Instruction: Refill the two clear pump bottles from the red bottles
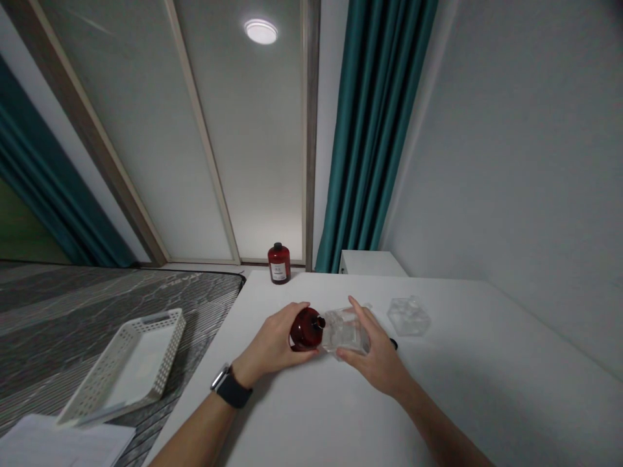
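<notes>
My left hand [288, 337] is wrapped round a dark red bottle [306, 329], whose uncapped neck tilts toward the right. A clear, faceted container [344, 332] is in the grip of my right hand [372, 347], its near side close against the bottle's neck. Whether the two touch, I cannot tell. Small black thing [394, 344] shows partly behind my right hand. Farther right on the white table [311, 415] lies a clear faceted piece [409, 316], looking like a lid. A second red bottle [279, 263] with a black cap and white label stands upright at the far edge.
Left of the table, a white perforated basket [168, 350] and white papers [63, 444] lie on a grey patterned surface [204, 292]. Beyond the far edge are a white cabinet [372, 263] and a teal curtain [374, 130]. A wall [525, 162] borders the right side.
</notes>
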{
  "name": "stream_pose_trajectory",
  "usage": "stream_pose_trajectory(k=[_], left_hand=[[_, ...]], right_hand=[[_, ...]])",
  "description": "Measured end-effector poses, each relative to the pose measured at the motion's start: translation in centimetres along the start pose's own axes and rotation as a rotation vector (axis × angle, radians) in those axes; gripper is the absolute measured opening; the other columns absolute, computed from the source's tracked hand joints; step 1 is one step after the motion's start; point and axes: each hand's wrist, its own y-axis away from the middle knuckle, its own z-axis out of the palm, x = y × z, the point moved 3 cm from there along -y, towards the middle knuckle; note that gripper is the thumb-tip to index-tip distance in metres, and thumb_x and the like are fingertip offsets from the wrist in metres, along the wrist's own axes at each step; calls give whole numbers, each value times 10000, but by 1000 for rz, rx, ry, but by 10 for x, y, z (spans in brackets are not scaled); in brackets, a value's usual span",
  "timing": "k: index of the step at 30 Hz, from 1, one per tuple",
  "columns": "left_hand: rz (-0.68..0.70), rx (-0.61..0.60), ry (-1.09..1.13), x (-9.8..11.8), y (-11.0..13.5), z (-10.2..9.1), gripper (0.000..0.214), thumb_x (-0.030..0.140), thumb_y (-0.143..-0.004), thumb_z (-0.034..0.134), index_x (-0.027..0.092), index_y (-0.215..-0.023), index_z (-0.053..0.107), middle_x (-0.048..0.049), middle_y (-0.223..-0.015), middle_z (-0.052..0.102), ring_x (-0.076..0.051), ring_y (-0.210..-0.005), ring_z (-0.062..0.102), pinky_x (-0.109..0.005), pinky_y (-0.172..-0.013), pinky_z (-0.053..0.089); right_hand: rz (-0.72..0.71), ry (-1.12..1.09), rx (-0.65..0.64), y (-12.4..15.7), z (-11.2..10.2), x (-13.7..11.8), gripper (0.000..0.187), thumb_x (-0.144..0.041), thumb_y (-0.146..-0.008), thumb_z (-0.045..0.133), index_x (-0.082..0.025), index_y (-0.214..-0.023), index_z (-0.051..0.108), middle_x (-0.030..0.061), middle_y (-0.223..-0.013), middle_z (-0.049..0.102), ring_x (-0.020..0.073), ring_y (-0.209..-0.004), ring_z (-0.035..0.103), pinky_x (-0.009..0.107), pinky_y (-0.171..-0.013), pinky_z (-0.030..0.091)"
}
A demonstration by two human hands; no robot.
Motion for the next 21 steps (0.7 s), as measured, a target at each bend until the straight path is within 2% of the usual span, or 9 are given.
stream_pose_trajectory(k=[3,7,14,21], left_hand=[[9,-3,-14,2,-1,-1,768,388,-737,799,229,-1380,410,-121,-1250,636,-301,-1109,657,-440,-942,552],[16,-22,-78,5,-2,-3,741,407,-748,791,215,-1363,426,-132,-1215,643,-309,-1073,665,-451,-914,560],[21,-24,-132,7,-3,-5,731,422,-742,792,210,-1355,455,-137,-1193,653,-321,-1053,668,-473,-897,561],[24,-44,-185,9,-4,-4,695,440,-748,783,194,-1331,496,-159,-1205,659,-348,-1068,661,-499,-916,551]], right_hand=[[-17,45,6,1,-1,-1,945,-265,-764,741,-294,-1566,242,87,-1367,529,294,-1258,546,465,-1087,441],[-58,80,9,2,-1,-2,943,-279,-791,727,-298,-1577,206,90,-1357,522,285,-1228,561,459,-1082,450],[-163,158,19,4,1,0,868,-284,-854,679,-292,-1579,202,110,-1401,477,283,-1311,495,468,-1127,410],[-190,189,1,4,3,2,890,-266,-831,702,-306,-1572,211,105,-1395,494,287,-1315,498,479,-1140,400]])
